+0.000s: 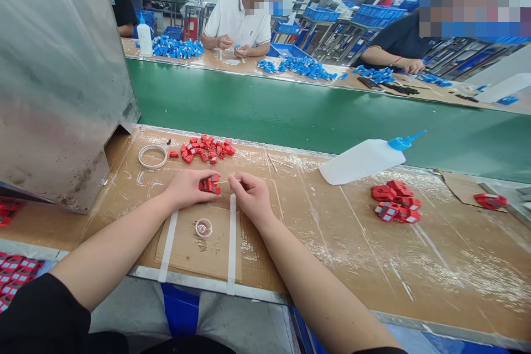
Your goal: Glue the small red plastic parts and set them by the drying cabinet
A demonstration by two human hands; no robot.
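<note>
Closed around a small red and grey plastic part, my left hand holds it above the back edge of a taped cardboard sheet. My right hand pinches a thin wooden stick, whose far end points at the red part; whether it touches is too small to tell. On the cardboard stands a small clear cup with a little liquid in it. Behind my hands lies a loose heap of small red parts.
A tape roll lies left of the heap. A white squeeze bottle lies on its side near a red pile. Sheet metal stands at left. Beyond the green belt, co-workers sit by blue parts.
</note>
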